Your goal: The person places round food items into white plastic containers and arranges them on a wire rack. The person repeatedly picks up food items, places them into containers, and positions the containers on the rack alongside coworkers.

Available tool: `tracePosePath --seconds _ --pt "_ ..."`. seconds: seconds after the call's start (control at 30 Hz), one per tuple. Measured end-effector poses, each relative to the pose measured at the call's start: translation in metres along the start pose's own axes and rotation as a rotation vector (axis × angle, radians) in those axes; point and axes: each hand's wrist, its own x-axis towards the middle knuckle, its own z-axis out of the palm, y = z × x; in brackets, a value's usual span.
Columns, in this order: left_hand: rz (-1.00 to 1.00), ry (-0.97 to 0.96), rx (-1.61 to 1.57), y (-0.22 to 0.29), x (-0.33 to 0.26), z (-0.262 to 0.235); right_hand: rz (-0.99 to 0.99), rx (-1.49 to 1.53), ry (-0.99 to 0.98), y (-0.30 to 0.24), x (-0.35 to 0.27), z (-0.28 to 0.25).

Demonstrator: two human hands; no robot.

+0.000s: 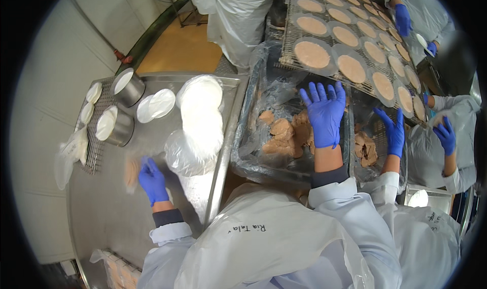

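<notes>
Head view: left hand (152,181) low on steel table (101,213), fingers curled beside blurred pale patty (132,172), grip unclear. Right hand (324,114) farther off, fingers spread, nothing held, over meat pieces (284,134) in lined tray (243,157). Film discs (200,106) just beyond; bare steel leftward.

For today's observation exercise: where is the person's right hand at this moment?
In the head view, the right hand is right of centre, spread open over the meat pieces in the plastic-lined tray, below the wire rack of round patties.
</notes>
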Motion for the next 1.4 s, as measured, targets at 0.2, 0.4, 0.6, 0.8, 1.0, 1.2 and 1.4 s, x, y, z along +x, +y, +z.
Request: tracePosePath --seconds 0.2,0.4,0.6,0.8,1.0,1.2,1.4 --pt "-0.238 -0.586 0.201 -0.074 -0.017 0.227 -0.104 0.156 0.047 -0.033 -0.002 0.015" --pt "-0.803 -0.593 -0.302 -0.167 -0.014 0.366 -0.16 -0.001 0.072 -0.053 0.004 -0.022" --pt "-0.942 -0.506 -0.306 -0.169 -0.041 0.327 -0.298 0.001 0.048 -0.088 0.006 -0.003" --pt "-0.893 -0.438 -0.367 -0.139 -0.023 0.303 -0.262 0.02 -0.008 -0.098 0.041 0.032" --pt "-0.823 -0.386 -0.358 -0.136 -0.006 0.278 0.059 0.031 -0.167 -0.055 -0.014 0.012" --pt "-0.787 -0.556 -0.373 -0.129 -0.002 0.328 -0.196 -0.018 -0.134 -0.083 -0.016 0.018" --pt "-0.778 -0.6 -0.382 -0.15 -0.026 0.37 -0.058 -0.004 -0.063 -0.068 0.001 -0.039"
